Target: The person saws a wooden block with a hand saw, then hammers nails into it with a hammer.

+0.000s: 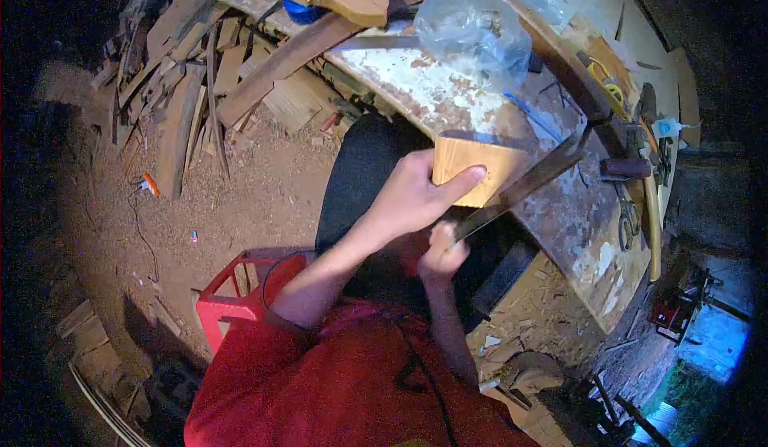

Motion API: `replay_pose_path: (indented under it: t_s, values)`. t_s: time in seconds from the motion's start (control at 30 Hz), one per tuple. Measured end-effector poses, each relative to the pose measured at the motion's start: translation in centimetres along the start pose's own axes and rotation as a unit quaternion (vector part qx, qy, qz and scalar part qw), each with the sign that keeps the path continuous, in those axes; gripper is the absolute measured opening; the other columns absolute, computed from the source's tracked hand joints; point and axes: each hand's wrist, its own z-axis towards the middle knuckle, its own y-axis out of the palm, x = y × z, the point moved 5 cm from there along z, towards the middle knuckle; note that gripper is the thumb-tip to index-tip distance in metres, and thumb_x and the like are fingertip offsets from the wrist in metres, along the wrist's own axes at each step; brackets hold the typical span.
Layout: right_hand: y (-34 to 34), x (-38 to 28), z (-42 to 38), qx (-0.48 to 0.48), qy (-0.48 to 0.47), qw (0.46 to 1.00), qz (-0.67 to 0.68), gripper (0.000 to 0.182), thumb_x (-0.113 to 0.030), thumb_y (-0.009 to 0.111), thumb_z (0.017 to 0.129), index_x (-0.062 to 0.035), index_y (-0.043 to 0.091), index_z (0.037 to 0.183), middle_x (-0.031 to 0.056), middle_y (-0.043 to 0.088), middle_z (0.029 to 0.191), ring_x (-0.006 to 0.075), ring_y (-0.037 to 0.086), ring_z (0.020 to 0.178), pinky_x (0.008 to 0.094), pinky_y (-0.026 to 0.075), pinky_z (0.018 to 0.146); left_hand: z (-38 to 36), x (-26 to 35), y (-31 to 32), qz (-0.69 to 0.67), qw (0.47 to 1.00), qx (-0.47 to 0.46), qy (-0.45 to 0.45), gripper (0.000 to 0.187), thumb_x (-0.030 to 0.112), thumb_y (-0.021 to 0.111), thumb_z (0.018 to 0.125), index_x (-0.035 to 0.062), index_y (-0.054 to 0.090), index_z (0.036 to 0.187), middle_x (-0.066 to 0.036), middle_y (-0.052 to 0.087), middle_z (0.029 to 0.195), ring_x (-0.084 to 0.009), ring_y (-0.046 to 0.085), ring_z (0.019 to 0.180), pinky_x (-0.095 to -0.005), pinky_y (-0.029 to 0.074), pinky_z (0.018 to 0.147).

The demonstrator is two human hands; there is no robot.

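Observation:
My left hand is closed around a pale wooden block, its thumb lying across the face of the block. The block is held up at the near edge of the workbench. Lower and to the right, my right hand is wrapped around the near end of a long, dark, flat file-like tool. This tool slants up to the right over the bench, passing close along the block's right lower side. My right fingers are slightly blurred.
A clear plastic bag lies on the bench. Scissors with yellow handles, pliers and a mallet are along the right side. Wood scraps are heaped at left. A red plastic stool is beside me.

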Motion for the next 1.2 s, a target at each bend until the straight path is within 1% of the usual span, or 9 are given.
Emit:
replay_pose_path:
  t_s: [0.1, 0.23, 0.4, 0.6, 0.73, 0.87, 0.97, 1.07, 1.2]
  values:
    - [-1.0, -5.2, 2.7, -0.032, 0.043, 0.997, -0.051, 0.037, -0.025, 0.044, 0.102, -0.0008, 0.054, 0.077, 0.0007, 0.047, 0.061, 0.0106, 0.042, 0.054, 0.0286, 0.032, 0.049, 0.0, -0.4, 0.0, 0.004, 1.000, -0.001, 0.021, 0.035, 0.029, 0.067, 0.092, -0.0024, 0.068, 0.107, -0.009, 0.073, 0.094, -0.0125, 0.067, 0.087, -0.0298, 0.054, 0.077]
    - [-1.3, 3.6, -1.1, 0.003, -0.064, 0.987, -0.150, 0.035, -0.026, 0.045, 0.100, -0.0009, 0.054, 0.076, 0.0028, 0.048, 0.060, 0.0143, 0.046, 0.054, 0.0304, 0.037, 0.051, 0.0, 0.2, -0.3, 0.013, 0.998, 0.022, 0.059, 0.035, 0.031, 0.068, 0.091, -0.0019, 0.068, 0.105, -0.012, 0.073, 0.091, -0.0150, 0.069, 0.085, -0.0309, 0.054, 0.075]
    - [-1.1, -6.9, 3.6, -0.037, 0.019, 0.995, -0.090, 0.040, -0.027, 0.045, 0.103, -0.0018, 0.052, 0.071, 0.0032, 0.048, 0.060, 0.0138, 0.046, 0.055, 0.0322, 0.033, 0.049, -0.1, -0.1, -0.4, 0.012, 0.999, 0.015, 0.025, 0.037, 0.033, 0.069, 0.090, -0.0013, 0.069, 0.104, -0.012, 0.073, 0.090, -0.0154, 0.069, 0.084, -0.0317, 0.054, 0.075]
    - [-1.2, 4.2, -1.4, 0.038, -0.017, 0.993, -0.112, 0.036, -0.025, 0.046, 0.099, -0.0020, 0.053, 0.072, 0.0053, 0.050, 0.060, 0.0163, 0.048, 0.055, 0.0332, 0.039, 0.053, 0.2, 0.1, -0.5, 0.016, 0.997, 0.022, 0.065, 0.036, 0.033, 0.068, 0.090, -0.0008, 0.069, 0.104, -0.012, 0.073, 0.089, -0.0166, 0.070, 0.084, -0.0325, 0.054, 0.074]
    - [-0.9, -7.0, 3.7, -0.041, 0.021, 0.993, -0.106, 0.039, -0.025, 0.045, 0.101, -0.0017, 0.052, 0.070, 0.0021, 0.046, 0.059, 0.0150, 0.044, 0.055, 0.0334, 0.035, 0.051, -0.2, 0.1, -0.5, 0.014, 0.998, 0.010, 0.059, 0.036, 0.032, 0.068, 0.090, -0.0014, 0.069, 0.104, -0.012, 0.073, 0.090, -0.0157, 0.069, 0.084, -0.0327, 0.054, 0.075]
    - [-1.2, 4.1, -0.9, 0.011, -0.047, 0.991, -0.127, 0.037, -0.027, 0.049, 0.097, -0.0014, 0.052, 0.071, 0.0050, 0.049, 0.060, 0.0177, 0.048, 0.054, 0.0335, 0.039, 0.052, -0.1, 0.3, -0.7, 0.039, 0.998, -0.011, 0.055, 0.037, 0.032, 0.067, 0.092, -0.0002, 0.066, 0.111, -0.010, 0.072, 0.098, -0.0162, 0.068, 0.090, -0.0325, 0.054, 0.081]
    - [-1.3, -2.3, 1.3, 0.014, 0.054, 0.993, -0.106, 0.039, -0.029, 0.046, 0.099, -0.0011, 0.055, 0.073, 0.0052, 0.050, 0.058, 0.0153, 0.047, 0.051, 0.0333, 0.037, 0.049, 0.0, 0.4, -0.8, 0.040, 0.999, -0.006, 0.031, 0.037, 0.031, 0.067, 0.092, -0.0011, 0.066, 0.112, -0.011, 0.072, 0.101, -0.0159, 0.067, 0.092, -0.0329, 0.053, 0.083]
    - [-1.4, -5.3, 2.9, -0.023, 0.037, 0.992, -0.116, 0.040, -0.028, 0.044, 0.100, -0.0006, 0.055, 0.074, 0.0057, 0.050, 0.057, 0.0161, 0.048, 0.051, 0.0341, 0.038, 0.050, -0.2, -0.1, -0.7, 0.042, 0.999, -0.005, 0.033, 0.036, 0.028, 0.068, 0.092, -0.0014, 0.065, 0.112, -0.011, 0.072, 0.101, -0.0146, 0.066, 0.093, -0.0325, 0.052, 0.083]
    - [-1.5, 4.3, -1.7, 0.029, 0.014, 0.992, -0.122, 0.034, -0.024, 0.046, 0.099, -0.0006, 0.054, 0.076, 0.0067, 0.052, 0.060, 0.0170, 0.049, 0.054, 0.0333, 0.041, 0.052, -0.2, 0.4, -0.5, 0.025, 0.998, -0.001, 0.059, 0.034, 0.025, 0.068, 0.092, -0.0015, 0.065, 0.113, -0.010, 0.072, 0.101, -0.0130, 0.065, 0.093, -0.0316, 0.052, 0.083]
